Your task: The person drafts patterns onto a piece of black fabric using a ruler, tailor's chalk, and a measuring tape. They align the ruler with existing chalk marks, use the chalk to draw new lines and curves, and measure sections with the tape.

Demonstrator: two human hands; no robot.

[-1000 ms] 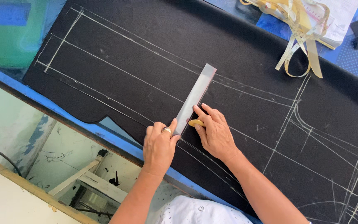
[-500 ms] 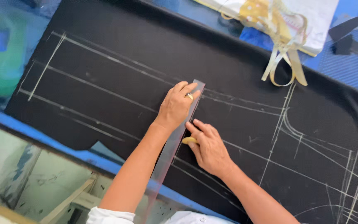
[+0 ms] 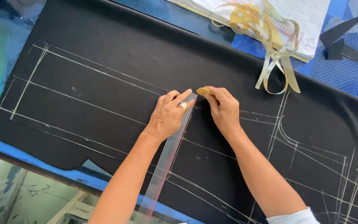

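Note:
A large piece of black fabric [image 3: 104, 62] marked with white chalk lines lies spread over a blue table. My left hand [image 3: 170, 115], with a ring on one finger, presses flat on the upper end of a long clear ruler [image 3: 166, 164] that runs down across the cloth towards me. My right hand [image 3: 224, 108] pinches a small yellow piece of tailor's chalk [image 3: 204, 91] at the ruler's top end, touching the fabric.
A yellow measuring tape [image 3: 270, 54] lies coiled over a white paper pad [image 3: 307, 16] at the top. Dark fabric scraps [image 3: 340, 41] sit at the upper right on the blue table [image 3: 30, 149]. The table's near edge runs along the lower left.
The ruler has shifted up the cloth. My left hand slid up along it to its top end, and my right hand moved the chalk up from mid-ruler to the top end.

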